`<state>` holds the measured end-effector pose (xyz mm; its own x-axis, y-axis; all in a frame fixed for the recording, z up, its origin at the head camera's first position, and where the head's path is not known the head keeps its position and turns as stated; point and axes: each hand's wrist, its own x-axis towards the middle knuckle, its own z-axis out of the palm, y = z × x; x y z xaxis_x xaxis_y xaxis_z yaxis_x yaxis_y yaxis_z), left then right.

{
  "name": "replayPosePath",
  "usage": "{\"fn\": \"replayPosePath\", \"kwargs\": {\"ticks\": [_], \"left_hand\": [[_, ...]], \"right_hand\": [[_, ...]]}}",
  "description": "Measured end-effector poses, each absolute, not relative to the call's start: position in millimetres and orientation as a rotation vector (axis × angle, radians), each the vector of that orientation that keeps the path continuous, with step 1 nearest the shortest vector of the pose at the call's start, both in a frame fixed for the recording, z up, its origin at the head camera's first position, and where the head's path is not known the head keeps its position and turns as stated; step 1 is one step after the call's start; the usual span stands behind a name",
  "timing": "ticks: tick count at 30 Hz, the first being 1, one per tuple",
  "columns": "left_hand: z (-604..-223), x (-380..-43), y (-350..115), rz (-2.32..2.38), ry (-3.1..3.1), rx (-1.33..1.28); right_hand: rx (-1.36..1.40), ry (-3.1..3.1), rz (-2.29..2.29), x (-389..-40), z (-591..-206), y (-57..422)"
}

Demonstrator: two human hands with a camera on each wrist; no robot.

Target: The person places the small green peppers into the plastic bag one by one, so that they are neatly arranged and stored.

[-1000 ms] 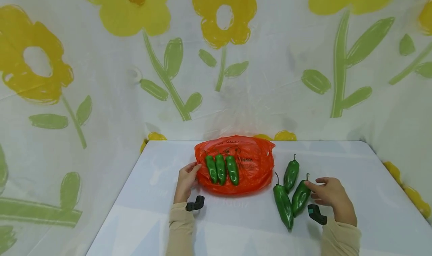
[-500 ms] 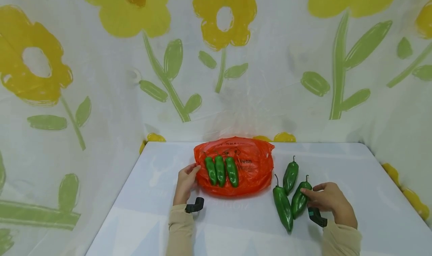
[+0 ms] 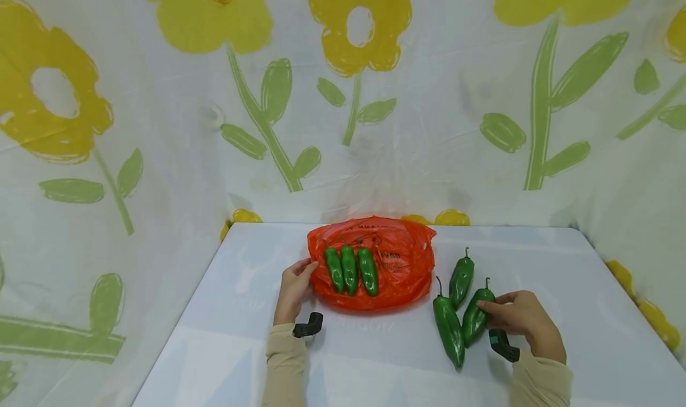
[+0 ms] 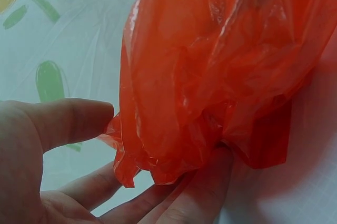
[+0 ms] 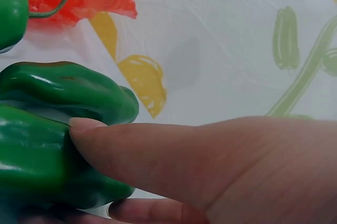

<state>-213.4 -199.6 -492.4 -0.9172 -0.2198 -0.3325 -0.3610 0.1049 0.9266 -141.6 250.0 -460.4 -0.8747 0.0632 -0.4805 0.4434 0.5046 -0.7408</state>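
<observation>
A red plastic bag [image 3: 404,285] lies toward the back of the table, with three green peppers [image 3: 350,270] side by side on it. My left hand [image 3: 292,289] pinches the bag's left edge; in the left wrist view, thumb and fingers meet its crumpled film [image 4: 179,92]. To the right of the bag, my right hand [image 3: 524,319] grips a green pepper [image 3: 473,322], the thumb on top and the fingers along its far side, partly hidden. Two more green peppers lie close beside it, one nearer the front [image 3: 449,332] and one behind [image 3: 461,279].
The white table [image 3: 225,347] has its back edge against a flower-printed curtain [image 3: 429,127], which also hangs along both sides. A small black camera sits on each wrist, the left one [image 3: 309,325] and the right one [image 3: 502,344].
My right hand has moved slightly left and down, from hovering by the pepper's stem end to gripping its body. My left hand stays at the bag's edge.
</observation>
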Motion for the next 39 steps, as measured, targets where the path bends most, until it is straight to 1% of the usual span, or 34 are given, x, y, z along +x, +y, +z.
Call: {"fn": "replayPosePath", "kwargs": {"ticks": [17, 28, 39], "left_hand": [[-492, -214, -200, 1.952, 2.258, -0.578], [-490, -214, -200, 1.958, 2.269, -0.566], [-492, -214, -199, 1.955, 2.258, -0.573]], "right_hand": [[0.450, 2.358, -1.441, -141, -460, 254], [0.451, 2.539, -1.254, -144, -461, 258], [0.526, 2.545, -1.309, -145, -469, 256]]}}
